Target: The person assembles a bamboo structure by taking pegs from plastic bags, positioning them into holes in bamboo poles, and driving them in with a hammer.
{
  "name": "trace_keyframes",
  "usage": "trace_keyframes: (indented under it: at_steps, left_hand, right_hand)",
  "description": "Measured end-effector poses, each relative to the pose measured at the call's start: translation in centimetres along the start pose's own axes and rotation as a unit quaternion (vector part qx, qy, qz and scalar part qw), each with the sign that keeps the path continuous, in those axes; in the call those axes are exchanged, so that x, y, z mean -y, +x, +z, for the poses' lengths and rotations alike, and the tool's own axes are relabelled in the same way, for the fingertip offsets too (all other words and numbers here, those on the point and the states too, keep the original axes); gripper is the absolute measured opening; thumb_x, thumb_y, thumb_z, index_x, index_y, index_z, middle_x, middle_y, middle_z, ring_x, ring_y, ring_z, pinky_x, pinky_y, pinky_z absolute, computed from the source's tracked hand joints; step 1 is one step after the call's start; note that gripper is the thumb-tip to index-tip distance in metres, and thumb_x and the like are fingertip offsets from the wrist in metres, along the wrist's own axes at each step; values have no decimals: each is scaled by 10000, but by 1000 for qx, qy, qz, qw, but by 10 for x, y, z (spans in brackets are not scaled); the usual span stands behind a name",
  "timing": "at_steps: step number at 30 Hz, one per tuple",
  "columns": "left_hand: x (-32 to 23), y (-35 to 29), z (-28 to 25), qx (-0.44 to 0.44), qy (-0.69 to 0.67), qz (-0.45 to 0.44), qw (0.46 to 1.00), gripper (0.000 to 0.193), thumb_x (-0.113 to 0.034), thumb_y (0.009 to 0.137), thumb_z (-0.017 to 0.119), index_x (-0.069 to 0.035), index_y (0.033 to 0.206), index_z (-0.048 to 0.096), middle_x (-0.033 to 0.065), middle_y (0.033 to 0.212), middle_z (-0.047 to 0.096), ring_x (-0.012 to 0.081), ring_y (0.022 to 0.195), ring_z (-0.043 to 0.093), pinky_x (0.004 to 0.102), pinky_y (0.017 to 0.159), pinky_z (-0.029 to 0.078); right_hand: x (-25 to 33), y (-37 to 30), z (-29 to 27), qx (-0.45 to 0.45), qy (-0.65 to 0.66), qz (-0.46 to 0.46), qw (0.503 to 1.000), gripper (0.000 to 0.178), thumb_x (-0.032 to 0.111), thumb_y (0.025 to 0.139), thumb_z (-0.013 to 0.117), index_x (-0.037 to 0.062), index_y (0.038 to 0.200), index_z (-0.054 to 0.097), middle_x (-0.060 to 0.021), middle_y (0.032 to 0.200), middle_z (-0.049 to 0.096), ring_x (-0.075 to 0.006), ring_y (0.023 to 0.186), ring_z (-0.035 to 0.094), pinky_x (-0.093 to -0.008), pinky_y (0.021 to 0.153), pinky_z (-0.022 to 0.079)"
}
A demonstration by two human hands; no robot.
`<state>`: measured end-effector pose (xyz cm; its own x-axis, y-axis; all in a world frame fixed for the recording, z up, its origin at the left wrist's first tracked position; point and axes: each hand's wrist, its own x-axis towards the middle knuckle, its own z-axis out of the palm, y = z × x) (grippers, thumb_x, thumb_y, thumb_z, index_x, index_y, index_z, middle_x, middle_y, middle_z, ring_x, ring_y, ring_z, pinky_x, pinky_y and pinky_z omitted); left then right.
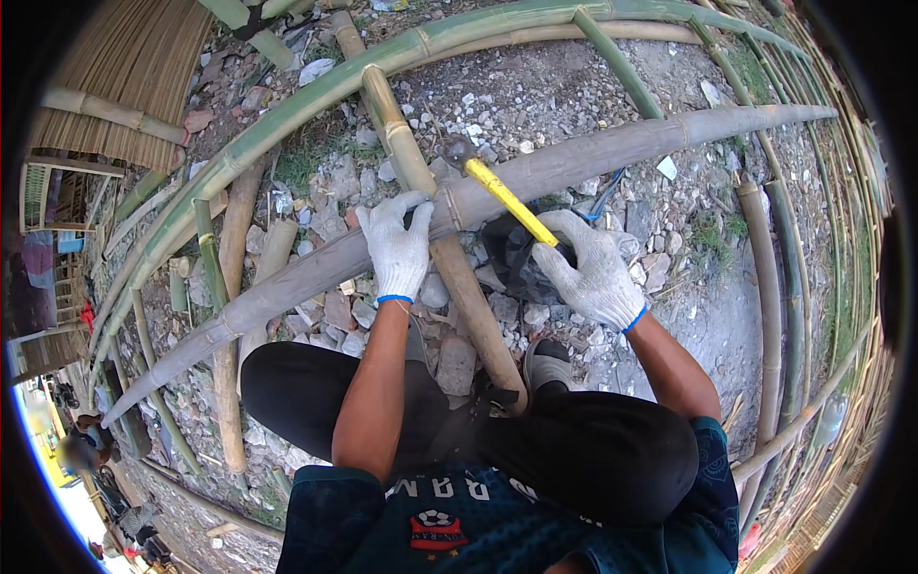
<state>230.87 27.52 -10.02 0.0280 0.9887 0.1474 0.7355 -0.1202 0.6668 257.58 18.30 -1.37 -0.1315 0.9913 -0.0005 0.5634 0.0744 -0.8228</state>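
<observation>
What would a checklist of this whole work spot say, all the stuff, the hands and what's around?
Surface: rubble ground, stones and grit, some grass.
Job's things: grey pole lies across a tan pole; hammer with yellow handle, head at the crossing.
Clutter: loose stones, paper scraps, a dark bag under the hammer.
Grippers: left hand, white glove, pressed flat on the grey pole; right hand, white glove, shut on the hammer handle.
Cables: a thin blue strand by the grey pole; cannot tell what it is.
Surroundings: green poles forming a frame, thatch mat at upper left, a shoe.
</observation>
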Motion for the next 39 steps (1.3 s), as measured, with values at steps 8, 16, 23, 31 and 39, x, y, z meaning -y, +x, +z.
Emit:
trace_keyframes:
  at_steps: [8,16,23,31,39]
  left_hand:
    - [4,-5,5,-41,-21,13,999,177,-268,932,738,-135,1032,799,93,1064,754,303,1127,646,569,1275,178]
    - [5,-5,7,-67,-8,16,998,164,-250,920,753,-133,1025,800,103,1044,747,313,1108,652,569,1261,219]
    - [2,-12,5,-60,8,0,998,158,-243,924,750,-142,1038,792,96,1059,752,308,1122,653,567,1259,222]
    - [-1,-7,4,-73,-48,8,996,159,-128,948,673,-96,1090,738,128,1083,731,340,1138,641,573,1238,257]
    - [-1,-9,10,-180,-120,-28,976,438,-9,999,515,42,1434,526,244,1403,592,423,1341,539,522,1228,310]
  right_hand:
    - [12,16,30,56,-41,-4,998,443,220,1049,578,50,1452,504,-283,884,701,-483,819,710,-565,726,547]
    - [19,6,42,12,-32,5,999,432,154,1048,572,24,1453,498,-278,807,668,-478,792,709,-551,671,535]
    - [31,6,32,95,-52,59,992,435,146,1051,563,32,1466,502,-286,877,690,-483,817,713,-541,708,553]
    - [12,3,34,88,-97,61,990,453,185,1085,507,23,1508,483,-117,742,616,-230,610,641,-389,616,516]
    - [25,2,45,-62,-11,-3,998,463,150,1047,576,25,1483,481,-305,891,686,-487,834,713,-517,691,568]
